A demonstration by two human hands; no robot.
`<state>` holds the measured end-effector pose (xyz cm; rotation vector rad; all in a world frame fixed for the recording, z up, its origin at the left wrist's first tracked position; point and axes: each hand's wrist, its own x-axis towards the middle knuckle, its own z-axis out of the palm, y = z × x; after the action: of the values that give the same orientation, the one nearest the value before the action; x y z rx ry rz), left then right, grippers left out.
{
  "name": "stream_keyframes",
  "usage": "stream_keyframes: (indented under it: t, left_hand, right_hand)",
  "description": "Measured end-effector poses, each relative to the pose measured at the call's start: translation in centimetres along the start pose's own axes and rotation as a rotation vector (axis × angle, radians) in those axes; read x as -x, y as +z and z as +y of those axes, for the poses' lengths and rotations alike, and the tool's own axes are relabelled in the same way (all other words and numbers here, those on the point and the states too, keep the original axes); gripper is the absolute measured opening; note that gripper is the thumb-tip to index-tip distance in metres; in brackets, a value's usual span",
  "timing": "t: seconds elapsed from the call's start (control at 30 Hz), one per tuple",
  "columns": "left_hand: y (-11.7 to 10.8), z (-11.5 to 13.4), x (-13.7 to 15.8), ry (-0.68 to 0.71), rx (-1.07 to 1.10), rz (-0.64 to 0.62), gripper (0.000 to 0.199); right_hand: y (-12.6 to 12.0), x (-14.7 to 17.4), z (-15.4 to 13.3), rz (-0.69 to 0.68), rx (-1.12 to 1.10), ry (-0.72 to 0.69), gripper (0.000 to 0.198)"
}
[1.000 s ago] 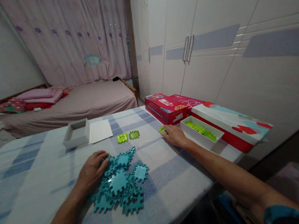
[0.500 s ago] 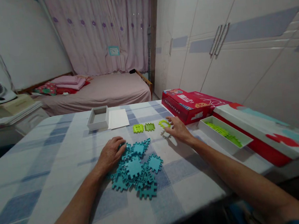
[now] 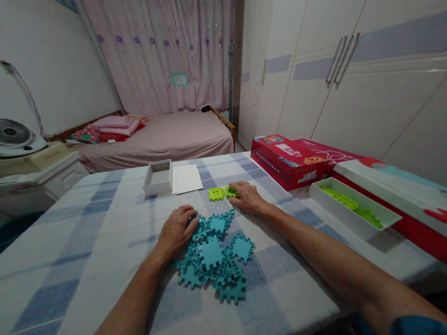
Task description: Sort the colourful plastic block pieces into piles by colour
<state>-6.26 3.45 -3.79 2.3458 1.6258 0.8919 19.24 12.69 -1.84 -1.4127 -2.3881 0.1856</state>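
My right hand [image 3: 247, 197] is shifting left, its fingers partly covering a green notched tile [image 3: 231, 192] far on the bench [image 3: 97, 241]; my left hand [image 3: 177, 229] is touching the teal pile [image 3: 211, 254]. I cannot tell either grip.

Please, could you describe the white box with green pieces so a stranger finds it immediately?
On the checked tablecloth, look right, to the red boxes. Beside them sits a long, open white box. Unlike the grey-lined white box farther left, it holds green pieces.
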Motion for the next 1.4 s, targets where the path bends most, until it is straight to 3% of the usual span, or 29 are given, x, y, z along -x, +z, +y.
stream_keyframes:
  t: [0.13, 0.27, 0.43, 0.57, 0.7, 0.87, 0.97, 1.1, 1.23, 1.4]
  left_hand:
    - [0.0, 0.1, 0.0, -0.003, -0.001, 0.012, 0.034]
    - [-0.1, 0.3, 0.0, -0.008, -0.009, 0.005, 0.031]
    - [-0.1, 0.4, 0.1, 0.009, -0.017, 0.002, 0.033]
    - [0.0, 0.2, 0.1, 0.004, -0.023, 0.004, 0.033]
    - [0.1, 0.1, 0.0, -0.003, -0.016, 0.020, 0.033]
    - [0.3, -0.2, 0.1, 0.002, -0.010, 0.023, 0.035]
    - [0.4, -0.8, 0.0, 0.001, -0.020, 0.025, 0.041]
    - [0.5, -1.4, -0.2, 0.020, -0.036, 0.009, 0.049]
    - [0.5, -1.6, -0.3, 0.025, -0.053, 0.000, 0.052]
    - [0.7, -2.0, -0.4, 0.009, -0.068, 0.003, 0.054]
  right_hand:
    - [-1.0, -0.4, 0.2, -0.050, 0.062, 0.029, 0.039]
    - [-1.4, -1.2, 0.0, 0.027, -0.017, 0.104, 0.042]
    - [-0.3, -2.3, -2.6, 0.054, -0.103, -0.033, 0.048]
    - [0.8, -2.7, -4.5, -0.016, -0.038, -0.037, 0.061]
    - [1.2, -3.0, -4.8, -0.074, 0.008, -0.056, 0.054]
    - [0.4, -2.5, -4.0, -0.045, -0.027, -0.039, 0.049]
    - [-1.7, -0.1, -2.6, 0.021, -0.075, -0.033, 0.049]
    - [-6.1, 6.0, 0.8, 0.213, -0.143, -0.011, 0.049]
    - [-11.0, 12.5, 6.0, 0.366, -0.019, 0.186, 0.047]
    - [-14.7, 17.7, 12.4, 0.388, 0.210, 0.397, 0.048]
